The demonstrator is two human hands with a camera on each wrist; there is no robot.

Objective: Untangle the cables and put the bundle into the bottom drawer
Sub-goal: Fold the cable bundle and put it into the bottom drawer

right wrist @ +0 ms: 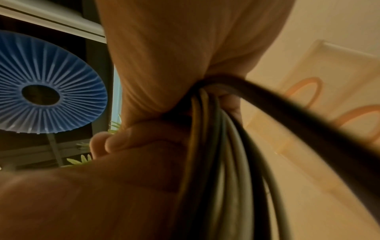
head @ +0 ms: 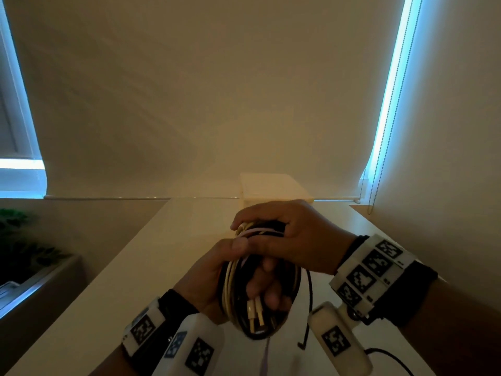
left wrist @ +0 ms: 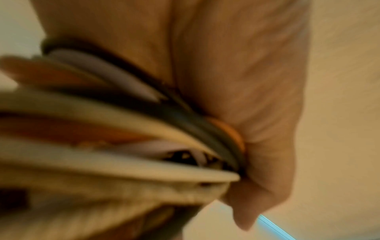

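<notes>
Above the worktop point(head: 173, 256), just short of the small drawer unit point(head: 273, 189) at its far edge, coiled bundle point(head: 260, 297) of black, white and pale lilac cables held up in both hands. Left hand point(head: 217, 278) curled round the coil's near side, fingers threaded through the loop, white plugs hanging beside them. Right hand point(head: 295, 240) clamped over the coil's top, thumb and fingers closed on the gathered strands. One thin black cable point(head: 309, 316) trailing loose from the coil's right side down onto the worktop, plug end lying free; another dark lead on the worktop nearer than the unit.

Step in hand, by judgement: gathering, untangling mostly done. Next move likely calls for winding in the loose tail, then freeing one hand to open the bottom drawer. Drawer fronts hidden behind the hands in the head view, so open or closed cannot be told.
</notes>
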